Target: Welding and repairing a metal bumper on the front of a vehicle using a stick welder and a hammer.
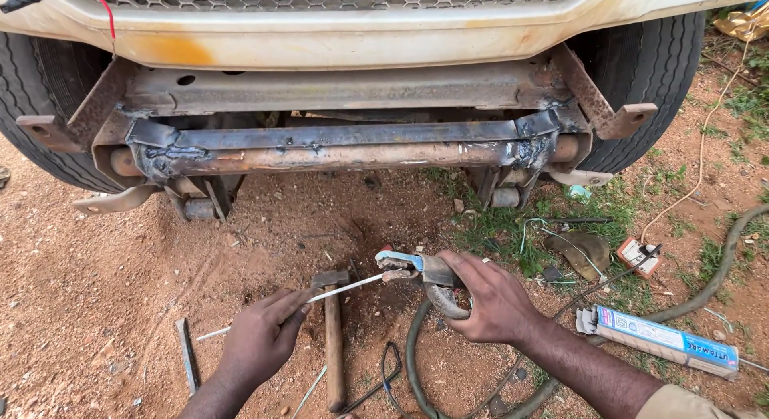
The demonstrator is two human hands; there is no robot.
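Grey-coated thin welding rod (320, 297) lies near-left to far-right, left hand (260, 339) pinching its near end, far tip at the blue-jawed metal electrode holder (416, 268) gripped closed-fisted by right hand (493, 303) above red dirt ground (96, 291).

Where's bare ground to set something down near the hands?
Free: dirt left of the left hand, past the flat metal strip, and the dirt below the welded crossbar. Crowded: hammer and cable between the hands; electrode box and scraps by the right hand.
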